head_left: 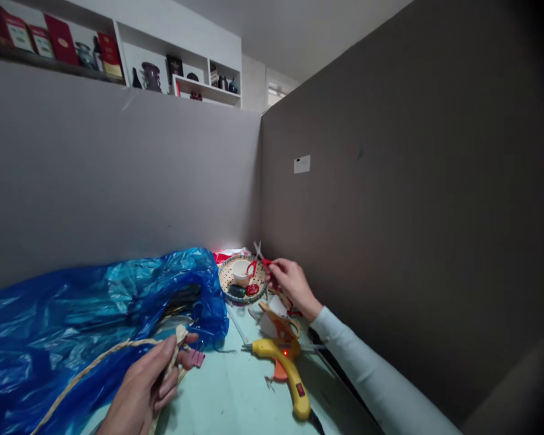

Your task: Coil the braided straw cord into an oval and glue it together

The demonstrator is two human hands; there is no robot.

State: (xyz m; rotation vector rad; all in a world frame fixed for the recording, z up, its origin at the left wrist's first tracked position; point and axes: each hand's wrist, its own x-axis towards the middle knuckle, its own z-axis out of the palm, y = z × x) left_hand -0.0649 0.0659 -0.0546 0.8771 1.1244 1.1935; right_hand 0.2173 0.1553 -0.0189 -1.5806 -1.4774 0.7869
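Note:
My left hand (147,377) is closed on a braided straw-coloured cord (95,362), whose pale end sticks up between thumb and fingers. The cord trails off to the lower left. A pink binder clip (196,357) sits right by my left fingertips; whether it touches them I cannot tell. Farther off, my right hand (292,283) grips red-handled scissors (258,256) by one handle, blades apart and pointing up. They are in front of a round woven basket (222,283) that holds a whitish cup (242,272), a dark item and a red disc.
A yellow glue gun (284,362) with a lit red light lies on the pale green table (222,399), its cord running to the front. Blue plastic sheeting (72,326) covers the left side. Grey partitions (163,169) close off the back and right.

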